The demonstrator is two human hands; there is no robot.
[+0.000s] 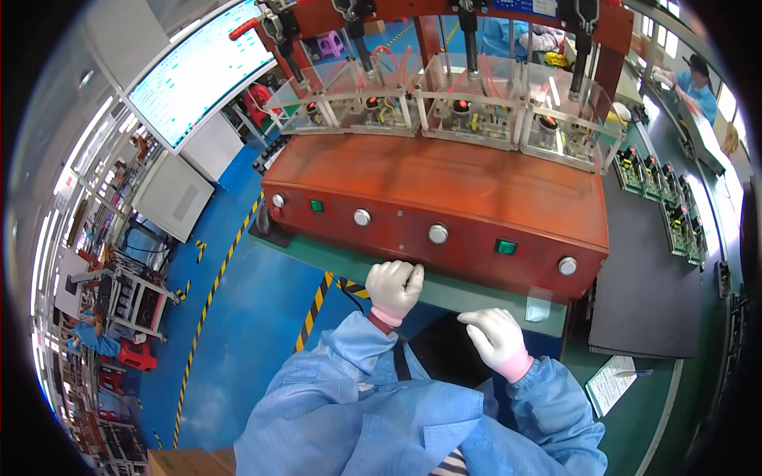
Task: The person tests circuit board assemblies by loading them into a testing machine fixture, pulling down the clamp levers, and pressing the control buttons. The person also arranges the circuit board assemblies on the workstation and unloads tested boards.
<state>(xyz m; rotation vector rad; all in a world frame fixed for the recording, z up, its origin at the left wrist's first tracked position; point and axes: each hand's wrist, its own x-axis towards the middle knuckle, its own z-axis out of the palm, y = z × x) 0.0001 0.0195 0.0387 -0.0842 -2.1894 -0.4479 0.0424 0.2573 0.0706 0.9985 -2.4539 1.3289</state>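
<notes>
My left hand [394,290], in a white glove, is held closed just in front of the green bench edge, below the red test machine [444,178]. I see nothing sticking out of its curled fingers. To the right and a little nearer me, my right hand [497,339], also gloved, is loosely bent with its fingers toward the left, holding nothing visible. The machine's front panel carries silver round buttons [437,233] and green switches [506,247]. Above it stand several clear-covered fixtures [472,107] with boards inside and black toggle clamps [470,47] overhead.
On the right, a dark mat [647,274] lies beside a row of green circuit boards [675,210]. A notepad with a pen [609,386] rests nearer me. A monitor [202,67] stands at the far left. A person [697,91] in blue works at the far right.
</notes>
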